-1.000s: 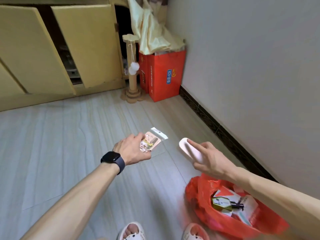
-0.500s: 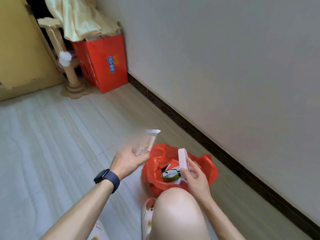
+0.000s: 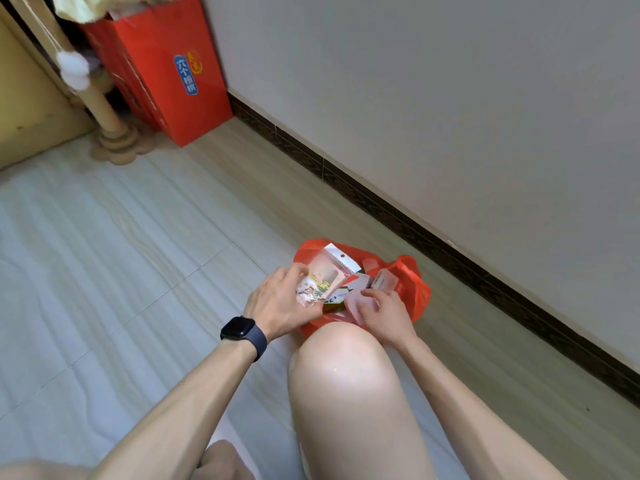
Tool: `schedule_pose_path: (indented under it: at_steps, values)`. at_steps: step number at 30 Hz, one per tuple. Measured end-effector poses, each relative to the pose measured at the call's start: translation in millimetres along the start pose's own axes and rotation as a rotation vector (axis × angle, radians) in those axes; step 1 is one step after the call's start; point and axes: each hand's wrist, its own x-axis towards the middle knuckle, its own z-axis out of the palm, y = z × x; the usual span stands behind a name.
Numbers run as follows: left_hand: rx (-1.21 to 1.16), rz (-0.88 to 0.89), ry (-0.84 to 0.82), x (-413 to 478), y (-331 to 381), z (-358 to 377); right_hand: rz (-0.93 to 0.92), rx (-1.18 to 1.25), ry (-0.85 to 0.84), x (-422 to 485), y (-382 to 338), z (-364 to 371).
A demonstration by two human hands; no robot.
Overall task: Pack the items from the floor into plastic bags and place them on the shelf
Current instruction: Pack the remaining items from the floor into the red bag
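- Two hands low over a red bag (image 3: 417, 292), which sits on the floor (image 3: 121, 254) by the right wall (image 3: 450, 98).
- Left hand (image 3: 277, 306): curled round a clear packet (image 3: 327, 278), pinching its near end. Packet tilted, with its white header card at the far end, over the bag's mouth.
- Right hand (image 3: 386, 315): bent at the fingers, gripping a pale case (image 3: 356, 303) at the bag's near rim.
- Inside the bag: white cartons (image 3: 382, 280) and something green (image 3: 333, 304), mostly hidden by the hands.
- Black watch (image 3: 243, 332) on the left wrist.
- Bare knee (image 3: 346, 368) just near of the bag, hiding its near edge.
- Far left, against the wall: a red paper carrier (image 3: 166, 74), and just left of it a cardboard post (image 3: 104, 112) with a white pompom (image 3: 72, 69) hanging on a string.
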Motion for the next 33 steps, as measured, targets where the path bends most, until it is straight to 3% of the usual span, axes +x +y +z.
schedule_pose_path:
  at_steps: [3, 5, 11, 16, 18, 26, 30, 33]
  values:
    - [0.159, 0.144, 0.078, 3, 3, 6, 0.073, 0.69, -0.004, -18, -24, -18]
    - [0.217, 0.257, 0.13, 7, 6, 9, 0.036, 0.905, -0.075, -25, -34, -30]
    - [0.245, 0.448, 0.131, 28, 20, 16, -0.059, 0.685, 0.088, -16, -29, -33]
    - [0.162, 0.292, 0.07, 36, 21, 31, 0.029, 0.442, 0.458, -18, -14, -56]
    - [0.21, 0.271, 0.054, 39, 21, 42, 0.042, 0.41, 0.526, -21, -7, -66]
    - [0.483, 0.275, -0.064, 53, 31, 86, 0.015, 0.308, 0.567, -20, -4, -76]
    - [0.516, 0.173, -0.121, 54, 7, 82, -0.026, 0.225, 0.467, -10, -21, -64]
    - [0.454, 0.115, -0.166, 47, -12, 70, -0.061, 0.006, 0.287, 10, -34, -47]
